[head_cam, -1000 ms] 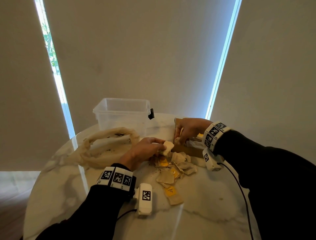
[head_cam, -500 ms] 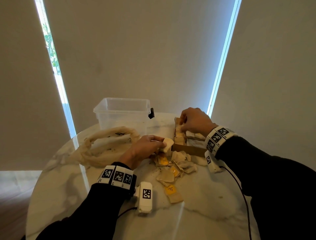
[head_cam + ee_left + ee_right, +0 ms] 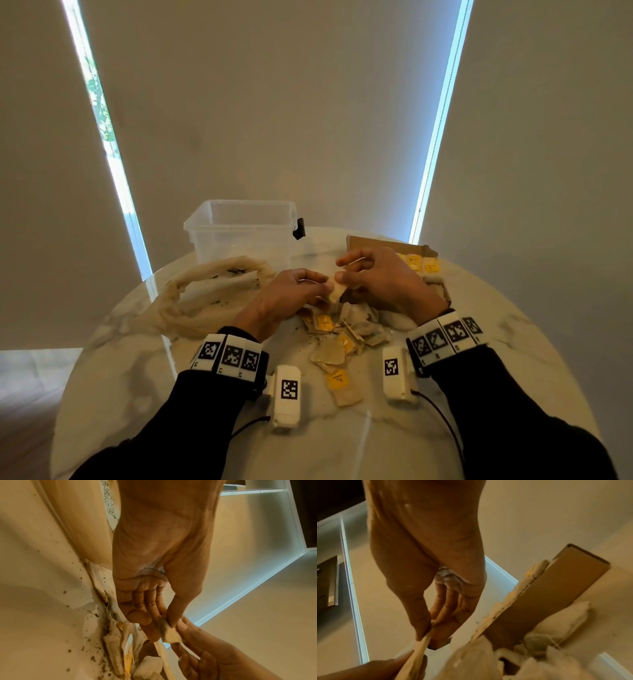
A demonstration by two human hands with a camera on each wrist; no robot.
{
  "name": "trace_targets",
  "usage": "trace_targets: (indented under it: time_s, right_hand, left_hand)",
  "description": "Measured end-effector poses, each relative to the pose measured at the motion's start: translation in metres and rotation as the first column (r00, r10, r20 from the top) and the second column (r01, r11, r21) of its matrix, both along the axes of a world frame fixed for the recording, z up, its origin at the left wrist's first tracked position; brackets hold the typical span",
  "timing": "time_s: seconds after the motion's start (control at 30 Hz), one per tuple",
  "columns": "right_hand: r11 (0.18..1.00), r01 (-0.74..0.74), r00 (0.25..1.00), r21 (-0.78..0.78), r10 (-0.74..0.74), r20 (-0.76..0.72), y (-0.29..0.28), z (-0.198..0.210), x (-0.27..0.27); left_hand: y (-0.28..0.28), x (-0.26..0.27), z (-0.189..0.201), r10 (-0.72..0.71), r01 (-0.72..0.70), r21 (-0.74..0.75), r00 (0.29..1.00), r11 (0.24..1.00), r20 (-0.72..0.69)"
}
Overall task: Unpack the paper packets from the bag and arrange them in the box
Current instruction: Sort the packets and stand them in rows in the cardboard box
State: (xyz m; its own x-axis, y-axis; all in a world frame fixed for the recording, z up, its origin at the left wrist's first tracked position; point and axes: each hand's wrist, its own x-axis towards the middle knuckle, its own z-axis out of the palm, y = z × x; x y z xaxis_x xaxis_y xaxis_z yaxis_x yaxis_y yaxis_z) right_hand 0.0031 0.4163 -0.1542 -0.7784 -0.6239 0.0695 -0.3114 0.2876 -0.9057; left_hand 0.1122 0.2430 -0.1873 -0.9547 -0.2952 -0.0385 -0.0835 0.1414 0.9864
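Between my two hands is a beige paper packet (image 3: 335, 292), held over the table. My left hand (image 3: 318, 286) pinches its near end with thumb and fingers, as the left wrist view shows on the packet (image 3: 170, 635). From the other side my right hand (image 3: 346, 270) pinches the same packet (image 3: 418, 649) between thumb and fingers. A shallow cardboard box (image 3: 430, 251) lies behind the right hand with yellow-labelled packets (image 3: 421, 263) lined up inside. Loose packets (image 3: 346, 332) are heaped on the table below the hands. The limp cloth bag (image 3: 209, 294) lies to the left.
A clear plastic tub (image 3: 239, 226) stands at the back, left of the box. Dark crumbs are scattered on the round marble table (image 3: 137, 377) around the heap. One packet with a yellow label (image 3: 342, 387) lies apart, near the front, between my wrists.
My right hand has come back from the cardboard box toward the left hand and taken hold of the packet that the left hand was holding. The left hand has barely moved.
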Motion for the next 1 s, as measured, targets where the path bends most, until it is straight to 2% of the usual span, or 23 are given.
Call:
trace_targets:
  time_s: [0.07,0.13,0.27,0.4,0.5,0.57,0.7,0.8,0.9,1.0]
  right_hand:
    - [0.997,0.05,0.999,-0.067,-0.049,0.011,0.004,-0.002,0.0]
    - [0.993,0.043,0.999,-0.111,-0.039,0.035,0.006,-0.006,0.001]
    - [0.997,-0.014,0.995,-0.071,0.021,0.097,0.006,-0.014,0.002]
    - [0.979,0.101,0.994,-0.178,-0.09,0.067,0.011,-0.013,0.002]
    - [0.984,0.071,0.99,-0.166,-0.05,0.129,0.011,-0.014,0.002]
    - [0.987,0.072,0.992,-0.14,-0.056,0.116,0.01,-0.013,0.0]
    - [0.98,0.198,0.971,-0.032,-0.2,-0.13,0.011,0.004,-0.024]
    - [0.962,0.21,0.947,0.177,-0.155,-0.282,0.007,0.02,-0.042]
    - [0.922,0.138,0.951,0.362,-0.021,-0.308,-0.002,0.025,-0.049]
    - [0.912,0.061,0.97,0.406,0.041,-0.238,-0.01,0.024,-0.05]
  left_hand:
    - [0.0,-0.001,0.0,-0.001,0.001,-0.006,1.0,1.0,0.007]
    - [-0.001,-0.003,-0.001,0.008,-0.008,-0.014,1.0,1.0,0.001]
    - [-0.004,-0.004,-0.004,0.015,-0.015,-0.02,1.0,1.0,0.003]
    - [-0.004,-0.004,-0.004,0.013,-0.012,-0.036,1.0,0.999,0.009]
    - [-0.005,-0.004,-0.005,0.027,-0.028,-0.057,1.0,0.998,-0.013]
    - [-0.005,-0.003,-0.004,0.022,-0.023,-0.058,1.0,0.998,-0.012]
    - [-0.004,0.0,-0.002,0.01,-0.01,-0.038,1.0,0.999,0.0]
    - [-0.004,-0.001,-0.002,0.015,-0.015,-0.03,1.0,0.999,0.024]
    - [-0.003,-0.001,-0.002,0.01,-0.009,-0.015,0.999,1.0,0.043]
    - [-0.004,0.0,-0.001,0.021,-0.021,-0.001,0.999,1.0,0.039]
